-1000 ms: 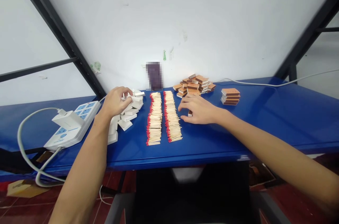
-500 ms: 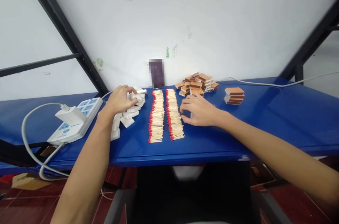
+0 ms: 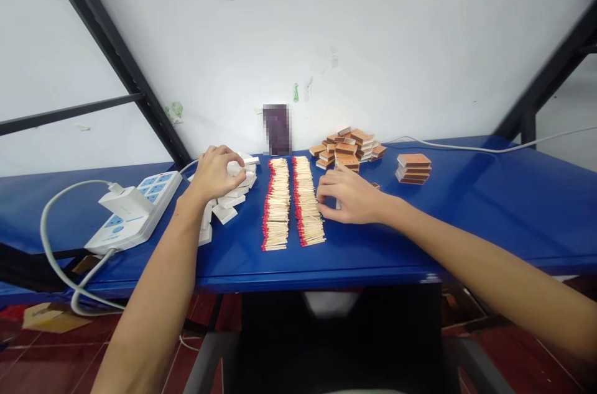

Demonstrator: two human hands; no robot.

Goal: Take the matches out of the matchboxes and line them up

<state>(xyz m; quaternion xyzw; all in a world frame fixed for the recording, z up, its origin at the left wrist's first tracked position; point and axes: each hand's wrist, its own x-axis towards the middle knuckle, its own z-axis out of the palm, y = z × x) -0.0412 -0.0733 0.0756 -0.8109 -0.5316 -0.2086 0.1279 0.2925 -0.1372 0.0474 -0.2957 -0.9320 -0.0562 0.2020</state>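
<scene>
My left hand [image 3: 217, 175] is over a heap of white matchbox trays [image 3: 233, 193] on the left, its thumb and curved forefinger apart with nothing clearly gripped between them. My right hand [image 3: 345, 195] rests by the outer edge of the right row of matches [image 3: 305, 201], its fingers loosely bent and the thumb apart from them. A small white piece [image 3: 338, 203] shows in the gap under that hand; what it belongs to is hidden. Another row of matches [image 3: 277, 207] lies to the left, red heads on its left side.
Orange-brown matchbox sleeves [image 3: 347, 148] are heaped at the back, with a short stack of matchboxes [image 3: 413, 168] further right. A white power strip [image 3: 140, 214] with a plugged-in charger [image 3: 125, 202] and cables is at left. A blurred dark object [image 3: 277, 130] leans on the wall.
My left hand has shifted slightly over the white trays, with the gap between thumb and forefinger a little wider. My right hand stays almost in place.
</scene>
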